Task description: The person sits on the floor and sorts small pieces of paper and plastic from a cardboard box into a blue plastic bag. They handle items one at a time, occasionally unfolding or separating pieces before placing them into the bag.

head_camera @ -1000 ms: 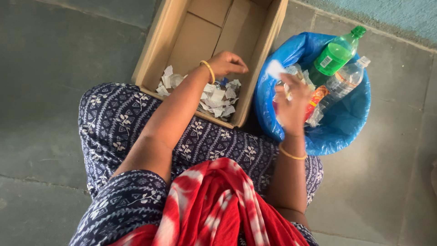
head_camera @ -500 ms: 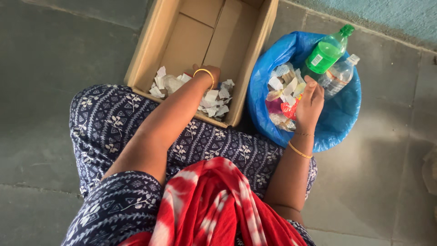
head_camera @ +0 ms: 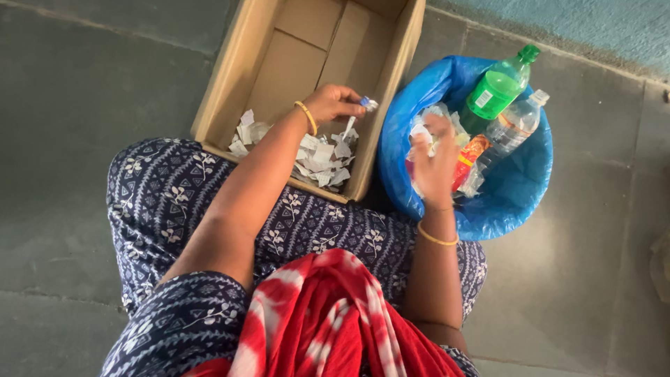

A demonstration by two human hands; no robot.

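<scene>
Sorting scraps between box and bin

The left hand (head_camera: 333,102) is pinching a small paper scrap (head_camera: 366,105) over the cardboard box (head_camera: 230,77); the right hand (head_camera: 434,162) is closing on a white scrap (head_camera: 421,132) inside the blue bin (head_camera: 516,188). Best to be lifting each piece clear of the rim, I judge.

Grey floor (head_camera: 84,105) bears cardboard box (head_camera: 230,77), blue bin (head_camera: 523,188).

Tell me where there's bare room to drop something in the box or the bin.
The far half of the cardboard box is bare, beyond the paper scraps at its near end, where the left hand holds a scrap. The blue bin is crowded: bottles, wrappers and the right hand; only its near right side shows bare liner.
</scene>
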